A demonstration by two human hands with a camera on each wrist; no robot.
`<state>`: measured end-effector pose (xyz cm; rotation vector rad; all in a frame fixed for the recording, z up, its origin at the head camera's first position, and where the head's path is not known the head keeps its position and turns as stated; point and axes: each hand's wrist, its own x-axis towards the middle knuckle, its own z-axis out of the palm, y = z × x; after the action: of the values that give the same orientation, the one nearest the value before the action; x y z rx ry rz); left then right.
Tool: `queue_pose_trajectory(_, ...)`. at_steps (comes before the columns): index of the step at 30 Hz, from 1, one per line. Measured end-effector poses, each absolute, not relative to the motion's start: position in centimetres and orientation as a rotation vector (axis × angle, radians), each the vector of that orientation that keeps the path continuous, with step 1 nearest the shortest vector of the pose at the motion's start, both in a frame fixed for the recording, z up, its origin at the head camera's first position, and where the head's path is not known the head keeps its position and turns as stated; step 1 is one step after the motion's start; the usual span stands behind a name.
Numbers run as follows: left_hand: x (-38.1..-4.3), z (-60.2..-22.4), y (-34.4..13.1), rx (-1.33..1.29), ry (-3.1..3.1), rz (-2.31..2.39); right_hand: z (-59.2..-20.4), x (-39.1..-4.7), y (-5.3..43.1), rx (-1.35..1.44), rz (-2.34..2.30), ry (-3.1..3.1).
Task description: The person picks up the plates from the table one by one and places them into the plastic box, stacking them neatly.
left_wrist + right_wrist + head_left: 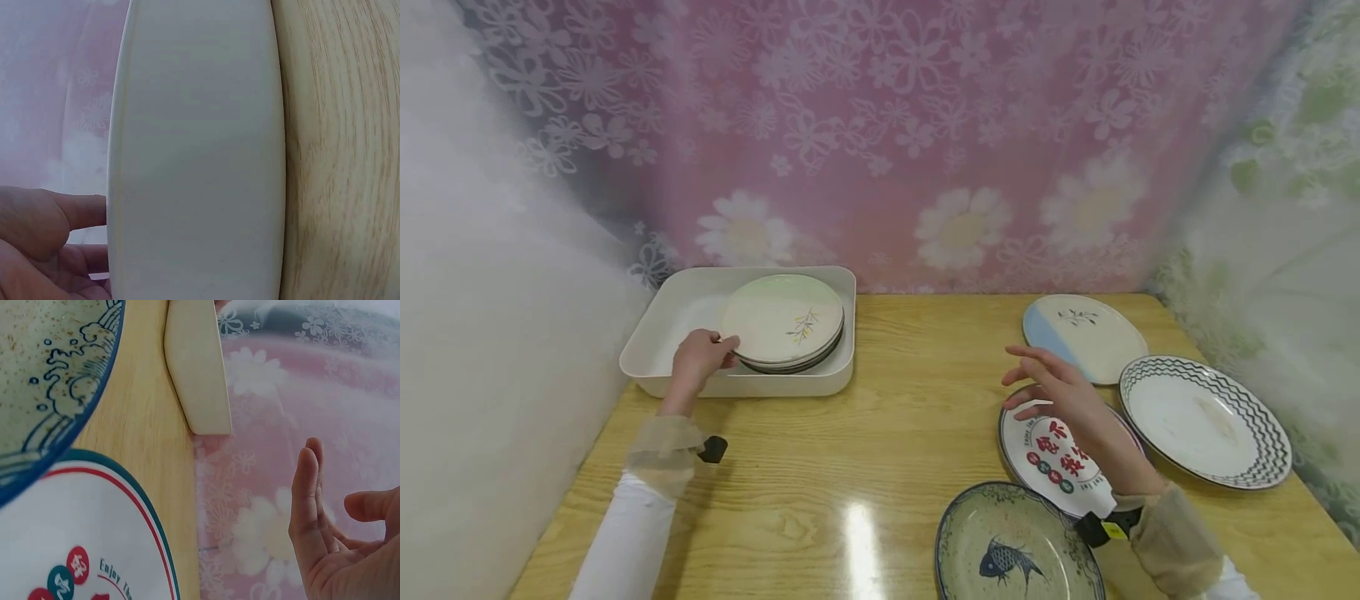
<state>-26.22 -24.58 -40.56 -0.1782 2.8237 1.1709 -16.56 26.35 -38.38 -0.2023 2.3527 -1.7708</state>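
Observation:
My left hand (700,358) reaches over the near wall of a white plastic basin (673,312). Its thumb and fingers pinch the left edge of the top plate (778,312), which is cream and pale green with a leafy sprig. That plate lies on a stack of several plates inside. In the left wrist view the basin wall (200,150) hides the fingertips. My right hand (1060,392) hovers with loosely bent fingers, holding nothing, above a white plate with red characters (1037,442). The right wrist view shows its thumb apart from the fingers.
A grey-green fish plate (970,533) lies at the front, close to the character plate. At the right are a white dish with a wavy black rim (1195,417) and a blue-and-cream plate (1105,342). A flowered curtain (887,167) hangs behind the wooden table (790,467).

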Motion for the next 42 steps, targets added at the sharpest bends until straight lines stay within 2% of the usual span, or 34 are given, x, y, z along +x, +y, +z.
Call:
queue_pose_trajectory(6,-25.7,-39.9,-24.3,-0.253,2.966,1.137,-37.6,-16.6,27.4,-0.234,-1.758,2.433)
queue_pose_trajectory(10,-24.9,-39.4,-23.1,-0.277,3.088,1.278,-37.1,-16.6,28.2,-0.24,-1.768,2.482)
queue_pose_trajectory(18,-23.1,-37.9,-18.9,-0.025,3.157,1.644,-36.0,-17.0,29.2,-0.244,-1.807,2.635)
queue_pose_trajectory(24,-21.7,-37.2,-15.6,0.183,3.039,1.727,-35.5,-18.7,29.8,-0.335,-1.461,2.933)
queue_pose_trajectory(33,-20.3,-38.0,-12.7,0.353,2.959,1.702,-38.4,-22.3,31.1,-0.52,-0.791,2.944)
queue_pose_trajectory(42,-19.8,-39.2,-11.3,0.365,2.877,1.631,-41.4,-23.7,32.4,-0.645,-0.605,2.763)
